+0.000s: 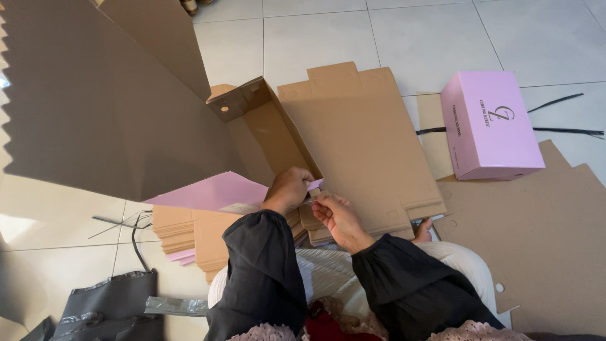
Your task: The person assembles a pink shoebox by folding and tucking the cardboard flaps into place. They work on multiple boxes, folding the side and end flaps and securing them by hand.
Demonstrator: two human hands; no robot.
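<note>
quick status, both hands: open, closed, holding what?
Left hand: closed on a flap of the flat pink-and-brown cardboard box blank.
Right hand: fingers pinching the same flap.

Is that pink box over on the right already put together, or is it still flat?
Put together. The pink box stands on the floor as a closed block with top and sides showing, unlike the flat cardboard sheets beside it.

Soft daylight; floor glare left; sharp.

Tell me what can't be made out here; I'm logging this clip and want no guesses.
Head view:
- Left hand and right hand: fingertips hidden against the cardboard flap.
- Flat carton stack: partly covered by the sleeves.
- Large raised cardboard sheet: cut off by the frame.
- Pink box: closed, contents unseen.
</note>
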